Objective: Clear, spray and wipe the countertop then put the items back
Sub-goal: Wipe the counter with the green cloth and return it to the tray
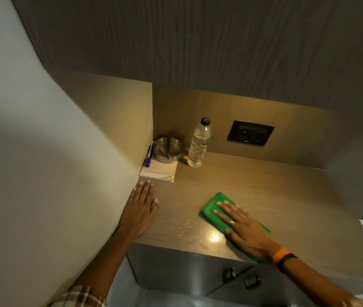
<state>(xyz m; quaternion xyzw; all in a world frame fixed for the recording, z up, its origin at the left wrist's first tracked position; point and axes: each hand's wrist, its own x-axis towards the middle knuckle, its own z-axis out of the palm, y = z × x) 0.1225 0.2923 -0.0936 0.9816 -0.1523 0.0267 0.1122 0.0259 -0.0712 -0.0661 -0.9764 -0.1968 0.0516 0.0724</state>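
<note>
Resting flat against the side panel, the left hand (141, 209) is lying open and holding nothing on the wooden countertop (253, 187); just beyond its fingertips a notepad (159, 171) is carrying a blue pen (148, 157) and a steel ashtray (167, 149), with a water bottle (198, 144) standing beside them; spray droplets (179, 223) are sitting between the hands; the right hand (244, 227) is pressing, fingers spread, on a green cloth (217, 208). Wiping leftward is risking wetting the notepad, since those items are occupying the corner.
</note>
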